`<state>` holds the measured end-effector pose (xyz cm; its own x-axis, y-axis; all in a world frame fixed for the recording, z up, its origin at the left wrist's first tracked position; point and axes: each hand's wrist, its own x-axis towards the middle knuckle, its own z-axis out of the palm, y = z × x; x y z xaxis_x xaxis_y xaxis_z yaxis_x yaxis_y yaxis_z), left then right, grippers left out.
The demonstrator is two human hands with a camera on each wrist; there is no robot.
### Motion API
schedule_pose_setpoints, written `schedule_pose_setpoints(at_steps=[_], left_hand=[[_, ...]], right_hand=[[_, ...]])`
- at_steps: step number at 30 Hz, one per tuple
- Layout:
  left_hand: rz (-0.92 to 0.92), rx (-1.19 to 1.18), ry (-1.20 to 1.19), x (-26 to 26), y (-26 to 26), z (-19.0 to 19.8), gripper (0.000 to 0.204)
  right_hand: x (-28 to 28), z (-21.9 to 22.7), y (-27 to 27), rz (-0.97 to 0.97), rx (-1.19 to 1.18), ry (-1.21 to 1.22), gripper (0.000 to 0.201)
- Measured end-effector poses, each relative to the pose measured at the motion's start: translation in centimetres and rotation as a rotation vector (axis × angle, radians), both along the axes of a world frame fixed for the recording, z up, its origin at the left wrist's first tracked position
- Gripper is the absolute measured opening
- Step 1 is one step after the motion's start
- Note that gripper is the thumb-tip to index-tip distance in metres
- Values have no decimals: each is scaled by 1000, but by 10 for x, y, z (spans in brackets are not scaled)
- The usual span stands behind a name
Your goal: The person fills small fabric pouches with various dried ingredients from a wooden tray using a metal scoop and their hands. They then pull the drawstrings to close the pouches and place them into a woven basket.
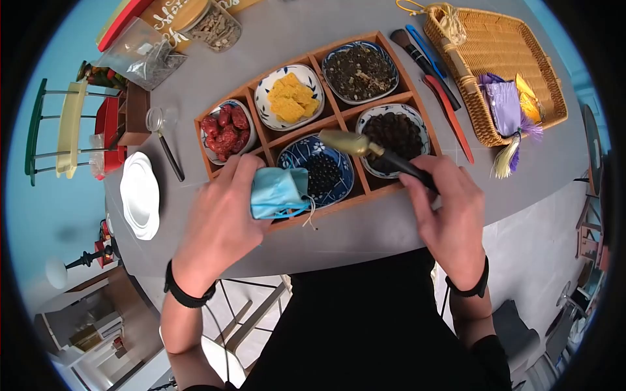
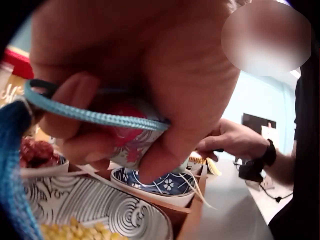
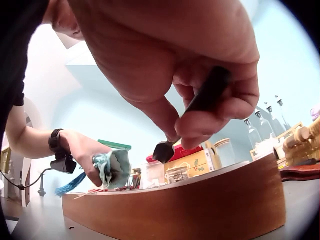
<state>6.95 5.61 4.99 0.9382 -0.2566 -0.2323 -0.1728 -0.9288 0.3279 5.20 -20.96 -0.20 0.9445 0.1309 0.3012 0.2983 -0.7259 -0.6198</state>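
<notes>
My left hand (image 1: 218, 208) grips a light blue drawstring pouch (image 1: 277, 192) over the front of a wooden compartment box (image 3: 200, 210). A blue cord and tassel (image 2: 15, 170) hang from the pouch. My right hand (image 1: 453, 215) pinches the black handle of a small brass-coloured scoop (image 1: 342, 141). In the head view the scoop's head overlaps the gap between a blue bowl of black beans (image 1: 324, 176) and a bowl of dark brown pieces (image 1: 394, 130). Other bowls hold red dates (image 1: 225, 133), yellow chunks (image 1: 290, 98), dried dark leaves (image 1: 360, 72) and yellow kernels (image 2: 80, 232).
Right of the box lie a brush (image 1: 417, 52), a blue tool (image 1: 424, 49) and red tweezers (image 1: 450, 117), beside a wicker basket (image 1: 489, 32) with purple and yellow pouches. White dishes (image 1: 139, 195) and a small black-handled strainer (image 1: 171, 156) are left. A lidded jar (image 1: 215, 29) stands behind.
</notes>
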Motion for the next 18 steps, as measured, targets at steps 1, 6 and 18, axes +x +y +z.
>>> schedule_pose_setpoints(at_steps=[1, 6, 18], left_hand=[[-49, 160, 35, 6, -4, 2, 50], [-259, 437, -88, 22, -28, 8, 46], [-285, 528, -95, 24, -28, 15, 48]], right_hand=[[-3, 0, -4, -61, 61, 84, 16], [-9, -5, -12, -107, 97, 55, 17], [-11, -4, -18, -89, 159, 106, 17]])
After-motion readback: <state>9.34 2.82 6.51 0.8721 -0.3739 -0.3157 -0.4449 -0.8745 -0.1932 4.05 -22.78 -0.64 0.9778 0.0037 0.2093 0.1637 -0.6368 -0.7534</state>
